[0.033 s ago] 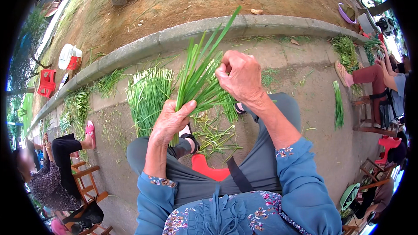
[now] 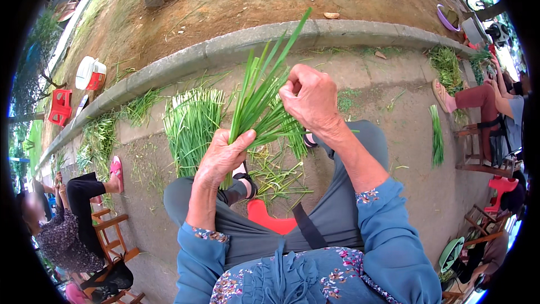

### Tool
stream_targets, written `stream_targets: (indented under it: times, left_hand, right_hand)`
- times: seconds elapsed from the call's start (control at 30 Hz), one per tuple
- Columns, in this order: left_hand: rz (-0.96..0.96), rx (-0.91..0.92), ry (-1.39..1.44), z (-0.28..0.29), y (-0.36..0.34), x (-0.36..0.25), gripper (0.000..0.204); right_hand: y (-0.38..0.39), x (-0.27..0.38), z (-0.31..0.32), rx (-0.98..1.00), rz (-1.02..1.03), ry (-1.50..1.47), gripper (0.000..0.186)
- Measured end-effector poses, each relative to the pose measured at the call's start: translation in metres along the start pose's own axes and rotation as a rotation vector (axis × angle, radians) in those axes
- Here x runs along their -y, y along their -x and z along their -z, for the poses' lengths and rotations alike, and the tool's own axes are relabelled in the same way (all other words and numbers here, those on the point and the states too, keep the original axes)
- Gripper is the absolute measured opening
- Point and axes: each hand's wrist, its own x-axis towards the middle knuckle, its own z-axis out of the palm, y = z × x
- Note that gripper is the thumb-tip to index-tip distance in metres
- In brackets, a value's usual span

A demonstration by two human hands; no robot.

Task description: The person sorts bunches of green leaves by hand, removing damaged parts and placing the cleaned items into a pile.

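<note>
L hand (image 2: 223,153) clasping grn stalks (image 2: 248,107), R hand (image 2: 313,97) curled nr them, contents unclear

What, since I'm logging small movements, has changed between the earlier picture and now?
Nothing clearly moved, and no grip visibly changed. The left hand still holds the bundle of long green leaves, the curled right hand stays beside it, and the pale-ended green stalk pile lies unchanged.

Leaves (image 2: 254,98) are in the left hand (image 2: 223,155); the right hand (image 2: 313,98) is just right of them. A pile (image 2: 194,126) lies on the pavement (image 2: 394,202), ahead and left, with scraps (image 2: 278,175) between the feet (image 2: 246,178). A bunch (image 2: 436,135) lies well to the right. Beyond the curb (image 2: 292,35), on the dirt (image 2: 236,5), a bucket (image 2: 90,73) and a stool (image 2: 60,107) stand left.
</note>
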Motion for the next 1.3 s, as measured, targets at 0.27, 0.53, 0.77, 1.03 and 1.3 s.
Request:
stream_targets:
  times: [0.27, 0.53, 0.77, 1.03, 1.3]
  left_hand:
    - [-0.002, -0.009, 0.059, 0.002, 0.009, -0.007, 0.03]
    - [0.008, -0.015, 0.024, 0.003, 0.006, -0.006, 0.033]
    - [-0.021, 0.016, 0.026, 0.007, 0.005, -0.001, 0.032]
    - [0.004, 0.007, 0.024, 0.004, 0.007, -0.006, 0.035]
    - [0.027, 0.042, 0.079, 0.006, 0.007, -0.005, 0.032]
  right_hand:
    - [-0.017, -0.011, 0.022, -0.084, -0.184, -0.205, 0.019]
    - [-0.016, -0.007, 0.022, 0.041, 0.178, -0.398, 0.015]
    - [-0.014, -0.012, 0.02, 0.068, 0.218, -0.323, 0.011]
    - [-0.012, -0.015, 0.019, 0.092, 0.231, -0.302, 0.011]
    - [-0.008, -0.009, 0.02, 0.075, 0.38, 0.065, 0.016]
